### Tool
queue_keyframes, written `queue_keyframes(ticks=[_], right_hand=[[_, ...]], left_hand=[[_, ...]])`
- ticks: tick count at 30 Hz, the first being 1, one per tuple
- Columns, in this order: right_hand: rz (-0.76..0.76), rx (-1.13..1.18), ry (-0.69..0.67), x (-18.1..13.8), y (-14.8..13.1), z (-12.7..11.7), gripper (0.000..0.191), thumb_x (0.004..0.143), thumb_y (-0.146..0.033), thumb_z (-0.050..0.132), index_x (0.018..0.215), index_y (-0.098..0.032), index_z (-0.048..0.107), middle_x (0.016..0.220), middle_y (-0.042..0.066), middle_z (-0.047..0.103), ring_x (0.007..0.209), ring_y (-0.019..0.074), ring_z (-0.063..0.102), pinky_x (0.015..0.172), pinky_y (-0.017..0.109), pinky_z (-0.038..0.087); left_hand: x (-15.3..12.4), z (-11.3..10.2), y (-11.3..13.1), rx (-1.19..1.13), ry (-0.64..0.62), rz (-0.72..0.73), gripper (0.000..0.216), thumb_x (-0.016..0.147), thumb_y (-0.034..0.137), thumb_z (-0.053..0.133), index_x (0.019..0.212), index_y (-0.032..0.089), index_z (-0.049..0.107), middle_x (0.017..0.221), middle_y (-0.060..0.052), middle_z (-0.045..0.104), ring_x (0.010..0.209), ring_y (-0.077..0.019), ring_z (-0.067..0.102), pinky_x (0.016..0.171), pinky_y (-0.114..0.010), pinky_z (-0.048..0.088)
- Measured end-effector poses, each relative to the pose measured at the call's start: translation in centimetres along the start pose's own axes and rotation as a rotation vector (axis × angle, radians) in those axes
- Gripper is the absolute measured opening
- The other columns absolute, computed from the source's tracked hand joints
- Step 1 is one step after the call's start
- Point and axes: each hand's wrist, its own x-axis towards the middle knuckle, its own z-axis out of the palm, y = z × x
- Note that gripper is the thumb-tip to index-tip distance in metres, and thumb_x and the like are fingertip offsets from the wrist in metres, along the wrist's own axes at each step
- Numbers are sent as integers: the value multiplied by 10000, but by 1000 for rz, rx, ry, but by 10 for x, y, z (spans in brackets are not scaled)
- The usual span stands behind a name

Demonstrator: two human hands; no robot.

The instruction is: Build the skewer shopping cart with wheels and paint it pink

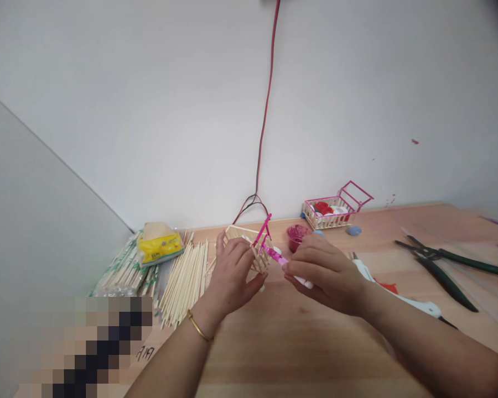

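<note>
Pale wooden tabletop (pixel 274 354) filled the lower part of the frame; just below the frame's centre the left hand (pixel 234 271) held a small stick frame (pixel 259 258), its fingers curved over it and the thumb underneath, probably to keep it steady and tilted; the right hand (pixel 330 271) pinched a pink-smeared tool (pixel 275 254), seemingly a brush, with fingers pressed together, its tip against or very near the pink bars (pixel 262 231), perhaps so that colour could reach them; left of centre lay loose sticks (pixel 185 282), and at right a white glue gun (pixel 423 305) and green-handled pliers (pixel 434 254), spread maybe for easy reach; behind the right hand stood a cup of pink colour (pixel 295 236), conveniently near; farther, a pink-edged stick cart (pixel 330 215) rested close to the wall (pixel 170 110), possibly as a model.

Blurred squares covered the lower left; the right forearm hid part of the glue gun; the left fingers covered much of the stick frame; whether the tip truly touched, I could not tell.
</note>
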Motion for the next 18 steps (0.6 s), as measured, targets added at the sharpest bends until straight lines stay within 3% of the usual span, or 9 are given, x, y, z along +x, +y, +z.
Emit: queue_keyframes(ticks=[9,18], right_hand=[[-20,75,18,2,-7,0,251,797,-42,668,998,-162,579,794,52,648,740,158,536,696,338,469],[144,118,64,-2,8,-4,221,828,-41,621,990,-186,580,776,37,635,722,151,563,679,316,465]], left_hand=[[0,0,-1,-13,-8,-7,171,807,293,656,902,202,547,953,-48,634,1051,-230,555,1161,-590,173],[-1,1,-2,-20,21,15,163,791,285,665,863,206,542,949,-44,635,1056,-233,557,1159,-588,197]])
